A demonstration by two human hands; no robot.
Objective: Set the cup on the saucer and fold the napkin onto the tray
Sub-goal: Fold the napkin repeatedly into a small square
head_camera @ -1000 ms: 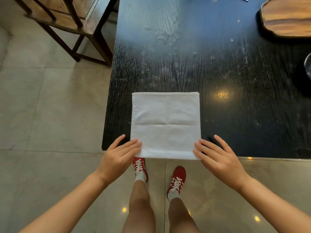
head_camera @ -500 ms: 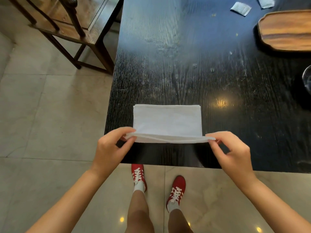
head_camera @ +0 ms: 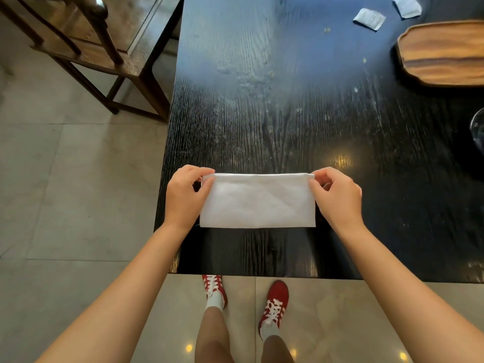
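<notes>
A white napkin [head_camera: 258,201] lies folded in half as a wide rectangle on the black table [head_camera: 275,100], near its front edge. My left hand [head_camera: 184,196] pinches the napkin's far left corner. My right hand [head_camera: 336,196] pinches its far right corner. The wooden tray [head_camera: 442,52] sits at the table's far right, partly cut off by the frame. At the right edge a sliver of clear glass [head_camera: 478,129] shows; I cannot tell what it is. No saucer is in view.
Two small white packets [head_camera: 369,19] [head_camera: 407,7] lie on the table beyond the tray. A dark wooden chair [head_camera: 104,45] stands on the tiled floor left of the table. My red shoes [head_camera: 273,302] show below the table edge.
Both hands took the napkin's near edge, lifted it and carried it away from me onto the far edge, folding the square into a half-height rectangle. The view shifted forward over the table.
</notes>
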